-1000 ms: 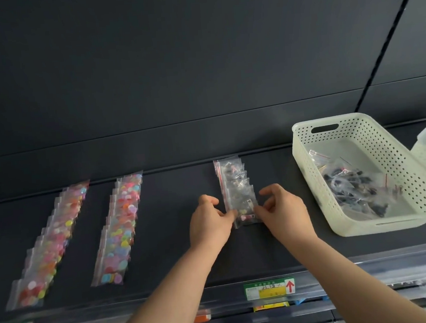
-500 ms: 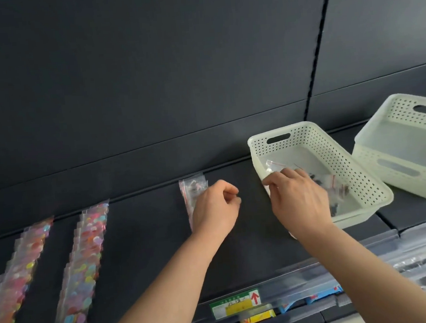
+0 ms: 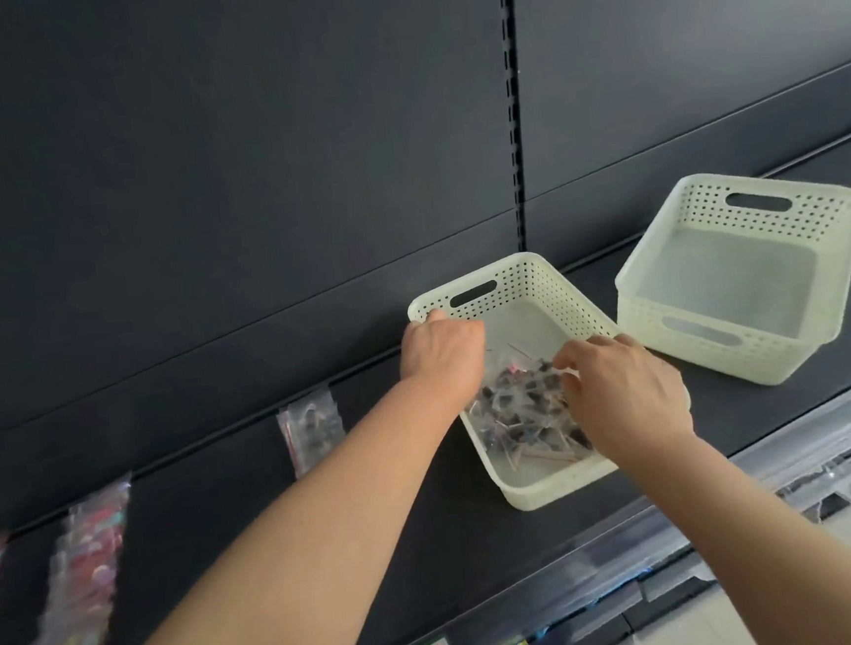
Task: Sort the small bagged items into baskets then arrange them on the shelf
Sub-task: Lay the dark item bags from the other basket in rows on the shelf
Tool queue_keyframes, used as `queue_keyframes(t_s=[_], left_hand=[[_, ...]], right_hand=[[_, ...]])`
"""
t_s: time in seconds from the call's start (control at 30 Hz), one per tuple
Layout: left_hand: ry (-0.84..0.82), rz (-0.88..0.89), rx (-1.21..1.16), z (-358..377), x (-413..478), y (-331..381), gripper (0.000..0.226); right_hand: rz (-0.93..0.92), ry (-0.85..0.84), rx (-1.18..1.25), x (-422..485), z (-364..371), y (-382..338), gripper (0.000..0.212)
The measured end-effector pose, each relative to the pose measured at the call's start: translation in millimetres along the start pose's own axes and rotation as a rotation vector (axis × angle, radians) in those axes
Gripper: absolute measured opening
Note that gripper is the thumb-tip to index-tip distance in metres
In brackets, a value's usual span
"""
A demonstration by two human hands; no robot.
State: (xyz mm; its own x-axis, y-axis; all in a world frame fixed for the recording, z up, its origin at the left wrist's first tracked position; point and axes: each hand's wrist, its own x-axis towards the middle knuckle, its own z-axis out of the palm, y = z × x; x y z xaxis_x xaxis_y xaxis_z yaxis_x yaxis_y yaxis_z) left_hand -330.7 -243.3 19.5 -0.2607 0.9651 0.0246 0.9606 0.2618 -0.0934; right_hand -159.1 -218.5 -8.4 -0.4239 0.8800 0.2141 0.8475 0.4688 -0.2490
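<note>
Right hand (image 3: 625,397) is down in the basket (image 3: 551,491), fingers curled and pinching at the pile of small bags (image 3: 519,412) lying on its floor. Left hand (image 3: 441,346) sits at the basket's far left corner, thumb by the rim, fingers dipping inside and hidden, so I cannot tell whether it grips anything. Just right of the basket, a pair of nested baskets (image 3: 698,344). Left of it on the shelf (image 3: 214,520), a row of clear bags (image 3: 312,430), then strips of colourful bags (image 3: 83,583) farther left.
</note>
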Motion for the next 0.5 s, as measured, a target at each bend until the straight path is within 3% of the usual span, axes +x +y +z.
queue_keyframes(t_s=[0.23, 0.33, 0.5], left_hand=[[-0.236, 0.050, 0.157, 10, 31, 13, 0.023], [-0.169, 0.024, 0.096, 11, 35, 20, 0.022], [-0.012, -0.017, -0.271, -6, 23, 21, 0.017]], right_hand=[[0.067, -0.035, -0.045, 6, -2, 14, 0.022], [0.082, -0.049, -0.046, 10, -4, 22, 0.021], [0.025, -0.072, -0.051, 20, -11, 25, 0.028]])
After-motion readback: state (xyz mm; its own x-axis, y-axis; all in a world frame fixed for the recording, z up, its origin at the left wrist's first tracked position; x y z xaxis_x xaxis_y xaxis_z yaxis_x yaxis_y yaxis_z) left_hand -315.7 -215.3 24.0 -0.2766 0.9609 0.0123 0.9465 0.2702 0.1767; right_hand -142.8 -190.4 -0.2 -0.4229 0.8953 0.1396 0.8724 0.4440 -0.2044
